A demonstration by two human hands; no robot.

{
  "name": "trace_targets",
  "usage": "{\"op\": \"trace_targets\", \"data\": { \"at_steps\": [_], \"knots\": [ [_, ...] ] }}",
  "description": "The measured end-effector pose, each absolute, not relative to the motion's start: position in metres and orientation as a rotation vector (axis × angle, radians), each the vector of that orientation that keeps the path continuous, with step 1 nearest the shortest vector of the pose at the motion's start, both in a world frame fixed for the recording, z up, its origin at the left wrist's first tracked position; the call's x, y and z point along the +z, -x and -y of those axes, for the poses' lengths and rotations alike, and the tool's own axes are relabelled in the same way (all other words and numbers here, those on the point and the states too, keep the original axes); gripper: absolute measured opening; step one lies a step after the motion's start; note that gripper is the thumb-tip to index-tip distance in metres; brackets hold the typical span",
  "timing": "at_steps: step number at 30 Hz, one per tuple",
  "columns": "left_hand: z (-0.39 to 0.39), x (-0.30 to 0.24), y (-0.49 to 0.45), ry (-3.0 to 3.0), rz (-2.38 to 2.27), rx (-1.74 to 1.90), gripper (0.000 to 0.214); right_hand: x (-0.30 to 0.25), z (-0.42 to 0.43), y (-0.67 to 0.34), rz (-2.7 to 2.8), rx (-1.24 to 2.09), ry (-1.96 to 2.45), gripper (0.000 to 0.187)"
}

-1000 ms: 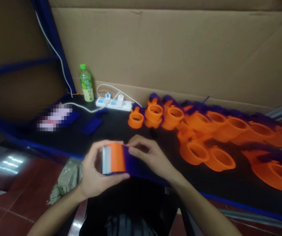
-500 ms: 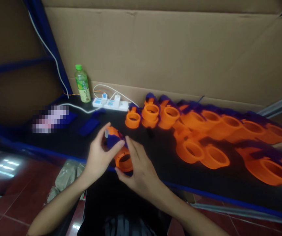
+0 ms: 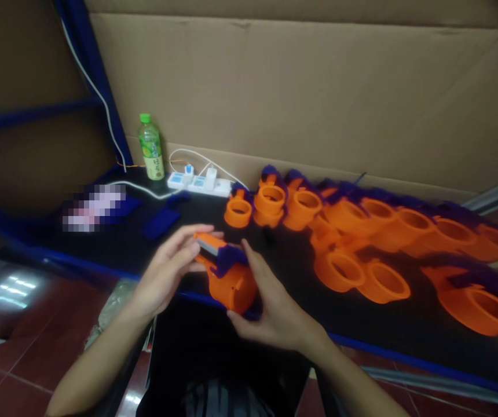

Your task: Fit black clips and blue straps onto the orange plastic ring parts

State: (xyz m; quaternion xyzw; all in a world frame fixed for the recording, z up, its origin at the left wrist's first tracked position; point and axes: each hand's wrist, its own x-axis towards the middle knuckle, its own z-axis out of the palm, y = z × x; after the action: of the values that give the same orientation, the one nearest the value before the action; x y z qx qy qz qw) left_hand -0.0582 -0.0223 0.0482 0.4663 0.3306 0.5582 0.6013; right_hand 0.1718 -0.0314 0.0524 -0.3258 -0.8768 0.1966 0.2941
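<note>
Between my two hands, over the near edge of the black tabletop, is an orange ring-shaped plastic part point(image 3: 230, 288) with a dark purple piece and a grey strip at its upper end. My left hand point(image 3: 168, 269) grips that upper end, thumb near the grey strip. The fingers of my right hand point(image 3: 270, 304) wrap round the ring from the right, thumb below it. More orange ring parts with purple pieces stand beyond and to the right, the nearest single one being a small orange ring point(image 3: 237, 212).
A green-capped drink bottle point(image 3: 152, 147) and a white power strip point(image 3: 199, 184) with cables stand at the back left. Dark blue flat pieces point(image 3: 161, 223) lie left of my hands. Cardboard point(image 3: 275, 87) walls the back. A blue edge point(image 3: 388, 356) borders the table.
Both hands have turned the orange part, so its grey strip and side now show instead of the ring's opening. My right hand has shifted slightly right, and the camera view has moved a little.
</note>
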Motion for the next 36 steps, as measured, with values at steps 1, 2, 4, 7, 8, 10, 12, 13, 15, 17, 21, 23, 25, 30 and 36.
{"op": "trace_targets", "data": {
  "at_steps": [1, 2, 4, 7, 8, 10, 12, 13, 15, 17, 21, 23, 25, 30, 36],
  "knots": [
    [0.023, 0.047, 0.058, -1.075, -0.746, 1.3, 0.038, 0.053, 0.032, -0.172, 2.343, 0.518, 0.859, 0.111],
    [0.024, 0.046, 0.059, -1.074, -0.736, 1.313, 0.036, 0.053, 0.033, -0.173, 2.349, 0.514, 0.853, 0.111],
    [0.025, 0.046, 0.06, -1.067, -0.714, 1.317, 0.031, 0.054, 0.036, -0.174, 2.358, 0.508, 0.845, 0.112],
    [0.027, 0.047, 0.063, -1.048, -0.689, 1.272, 0.026, 0.053, 0.04, -0.177, 2.372, 0.523, 0.821, 0.112],
    [0.028, 0.047, 0.064, -1.043, -0.696, 1.263, 0.025, 0.052, 0.042, -0.179, 2.376, 0.538, 0.814, 0.113],
    [0.03, 0.047, 0.065, -1.032, -0.721, 1.263, 0.024, 0.049, 0.044, -0.181, 2.379, 0.577, 0.815, 0.113],
    [0.031, 0.045, 0.064, -1.023, -0.75, 1.284, 0.024, 0.049, 0.046, -0.183, 2.372, 0.612, 0.834, 0.113],
    [0.03, 0.044, 0.063, -1.018, -0.769, 1.302, 0.023, 0.05, 0.046, -0.184, 2.364, 0.628, 0.849, 0.114],
    [0.029, 0.042, 0.058, -1.003, -0.821, 1.355, 0.023, 0.055, 0.048, -0.183, 2.344, 0.67, 0.884, 0.113],
    [0.026, 0.039, 0.053, -0.959, -0.86, 1.397, 0.024, 0.059, 0.053, -0.18, 2.303, 0.707, 0.94, 0.108],
    [0.022, 0.033, 0.043, -0.833, -0.823, 1.413, 0.023, 0.058, 0.069, -0.173, 2.155, 0.656, 1.147, 0.103],
    [0.021, 0.031, 0.038, -0.826, -0.81, 1.403, 0.024, 0.055, 0.076, -0.174, 2.118, 0.626, 1.222, 0.101],
    [0.02, 0.03, 0.034, -0.868, -0.797, 1.36, 0.03, 0.054, 0.08, -0.18, 2.09, 0.615, 1.251, 0.092],
    [0.017, 0.027, 0.032, -1.013, -0.777, 1.33, 0.044, 0.07, 0.08, -0.242, 1.85, 0.329, 1.461, 0.075],
    [0.007, 0.012, 0.054, -1.284, -1.063, 1.343, 0.021, 0.087, 0.065, -0.389, 1.525, -0.412, 2.061, 0.102]
  ]
}}
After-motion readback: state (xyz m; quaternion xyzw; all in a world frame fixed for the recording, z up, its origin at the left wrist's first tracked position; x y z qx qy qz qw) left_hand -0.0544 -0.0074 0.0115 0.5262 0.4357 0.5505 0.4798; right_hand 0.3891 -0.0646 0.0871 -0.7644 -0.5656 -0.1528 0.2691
